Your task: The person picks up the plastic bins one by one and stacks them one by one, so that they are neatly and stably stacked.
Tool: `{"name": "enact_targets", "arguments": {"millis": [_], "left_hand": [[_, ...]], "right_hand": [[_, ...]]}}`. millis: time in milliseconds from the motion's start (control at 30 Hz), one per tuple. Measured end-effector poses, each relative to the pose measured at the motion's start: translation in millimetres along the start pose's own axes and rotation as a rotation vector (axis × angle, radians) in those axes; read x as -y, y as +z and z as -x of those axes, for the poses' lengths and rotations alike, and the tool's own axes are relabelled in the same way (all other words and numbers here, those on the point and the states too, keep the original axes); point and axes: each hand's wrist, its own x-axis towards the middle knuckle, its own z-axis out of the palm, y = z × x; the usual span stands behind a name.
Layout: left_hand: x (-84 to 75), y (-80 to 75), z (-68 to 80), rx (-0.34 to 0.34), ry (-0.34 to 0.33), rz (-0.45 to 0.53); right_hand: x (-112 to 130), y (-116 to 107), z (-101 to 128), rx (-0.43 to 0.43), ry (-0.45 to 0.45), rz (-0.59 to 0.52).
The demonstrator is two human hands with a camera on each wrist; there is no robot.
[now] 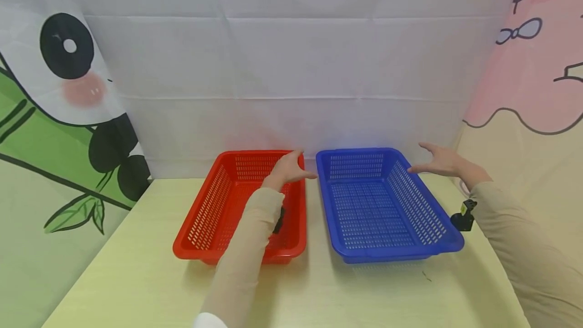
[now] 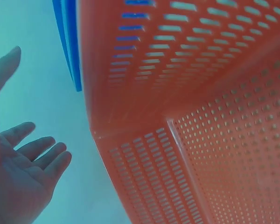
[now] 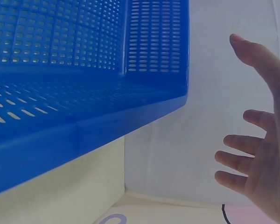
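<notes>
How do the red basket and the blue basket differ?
The red basket is on the left, the blue basket on the right. In the head view, the red basket's outer side slants down to the left, the blue basket's down to the right. The left hand is near the red basket, the right hand near the blue basket. Both have slotted sides and stand on the table.

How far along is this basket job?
Looks done: the red basket and blue basket stand side by side on the table. In hand: nothing; the left hand is open near the red one, the right hand near the blue. Remaining, probably: gripping them, as neither looks held.
</notes>
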Motion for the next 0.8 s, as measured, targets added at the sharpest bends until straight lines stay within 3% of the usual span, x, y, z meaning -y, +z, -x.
{"name": "enact_targets", "arguments": {"millis": [467,800], "left_hand": [[-6.6,12.3,-2.0,0.053,0.023,0.229],[-7.7,21.0,-7.3,0.028,-0.036,0.437]], "right_hand": [[0.2,-1.0,4.0,0.034,0.019,-0.078],[-2.1,3.9,3.7,0.065,0.005,-0.187]]}}
